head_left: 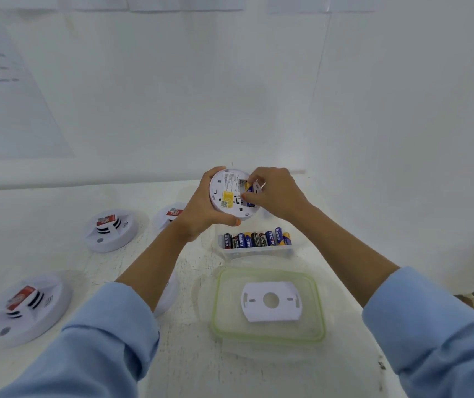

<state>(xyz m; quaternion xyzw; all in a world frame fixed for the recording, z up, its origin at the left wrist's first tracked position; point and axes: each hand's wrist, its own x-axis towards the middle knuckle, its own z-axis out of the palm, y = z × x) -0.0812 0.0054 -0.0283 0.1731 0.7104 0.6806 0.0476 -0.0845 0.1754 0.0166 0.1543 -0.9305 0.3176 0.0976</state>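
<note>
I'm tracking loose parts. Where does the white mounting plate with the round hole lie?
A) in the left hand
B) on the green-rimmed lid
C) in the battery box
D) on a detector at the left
B: the mounting plate lies flat on the green-rimmed lid, nearer than the battery box; the left hand holds the smoke detector, the right hand pinches a battery.

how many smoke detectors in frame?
4: held detector at centre, back towards camera, with a battery at its open bay; near-left detector; mid-left detector; far detector partly behind the left arm. White rim under that arm may be a fifth.
</note>
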